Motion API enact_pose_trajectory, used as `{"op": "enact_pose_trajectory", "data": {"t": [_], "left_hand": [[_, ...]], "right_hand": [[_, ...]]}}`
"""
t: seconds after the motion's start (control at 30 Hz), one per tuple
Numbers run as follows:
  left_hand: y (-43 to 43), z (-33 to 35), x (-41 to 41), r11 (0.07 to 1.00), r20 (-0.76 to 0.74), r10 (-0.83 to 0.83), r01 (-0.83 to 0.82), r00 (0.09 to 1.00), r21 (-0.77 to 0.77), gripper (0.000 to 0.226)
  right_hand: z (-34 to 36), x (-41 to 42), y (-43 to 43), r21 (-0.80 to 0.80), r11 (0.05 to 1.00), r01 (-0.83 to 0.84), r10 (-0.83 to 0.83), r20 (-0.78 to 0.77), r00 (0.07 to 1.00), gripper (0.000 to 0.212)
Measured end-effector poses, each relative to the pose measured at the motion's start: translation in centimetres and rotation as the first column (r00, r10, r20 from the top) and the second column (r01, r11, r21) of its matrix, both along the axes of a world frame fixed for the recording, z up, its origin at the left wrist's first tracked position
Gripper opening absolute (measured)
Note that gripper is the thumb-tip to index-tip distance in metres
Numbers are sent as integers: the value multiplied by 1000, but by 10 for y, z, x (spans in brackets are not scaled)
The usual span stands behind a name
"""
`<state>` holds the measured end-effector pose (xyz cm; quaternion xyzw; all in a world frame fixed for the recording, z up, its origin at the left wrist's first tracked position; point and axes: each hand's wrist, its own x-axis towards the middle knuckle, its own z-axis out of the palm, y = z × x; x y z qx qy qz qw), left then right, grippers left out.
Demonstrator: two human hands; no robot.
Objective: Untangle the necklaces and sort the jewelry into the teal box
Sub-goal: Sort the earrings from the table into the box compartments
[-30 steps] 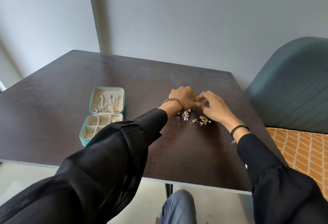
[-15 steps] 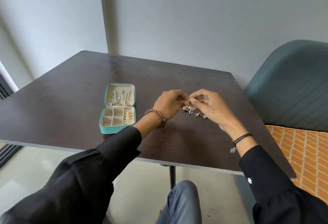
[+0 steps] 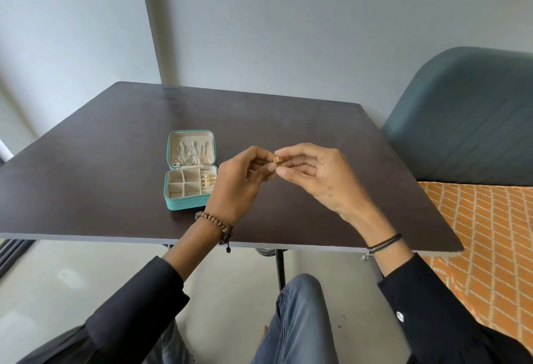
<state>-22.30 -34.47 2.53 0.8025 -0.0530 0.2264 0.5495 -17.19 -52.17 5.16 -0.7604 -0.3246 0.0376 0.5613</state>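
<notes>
A small gold jewelry piece (image 3: 278,159) is pinched between the fingertips of my left hand (image 3: 240,183) and my right hand (image 3: 314,174), held up above the dark table (image 3: 115,184). The teal box (image 3: 187,203) lies open to the left of my hands. Silver necklaces (image 3: 187,155) hang in its lid, and gold rings (image 3: 208,180) sit in its right slots. The loose jewelry pile on the table is hidden behind my hands.
A teal upholstered chair (image 3: 467,121) stands at the right of the table, beside an orange patterned cloth (image 3: 490,233). A grey wall lies behind the table. My jeans-clad knee (image 3: 300,314) and the table leg (image 3: 279,268) show below the near edge.
Both hands have lifted off the jewelry pile and come nearer, now holding one small gold piece between them. The view has shifted left, so the box sits closer to my hands.
</notes>
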Motion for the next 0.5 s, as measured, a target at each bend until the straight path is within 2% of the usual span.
{"op": "enact_pose_trajectory", "data": {"t": [0.23, 0.4, 0.5], "left_hand": [[8, 2, -13, 996, 95, 42, -50, 995, 75, 11], [20, 2, -21, 935, 319, 83, -184, 944, 302, 9], [28, 1, -25, 902, 403, 92, -248, 911, 353, 9]], "right_hand": [[-1, -17, 14, 19, 997, 79, -81, 137, 987, 23], [0, -28, 21, 56, 996, 73, -84, 216, 973, 21], [0, -32, 26, 81, 996, 46, -65, 251, 966, 24]]}}
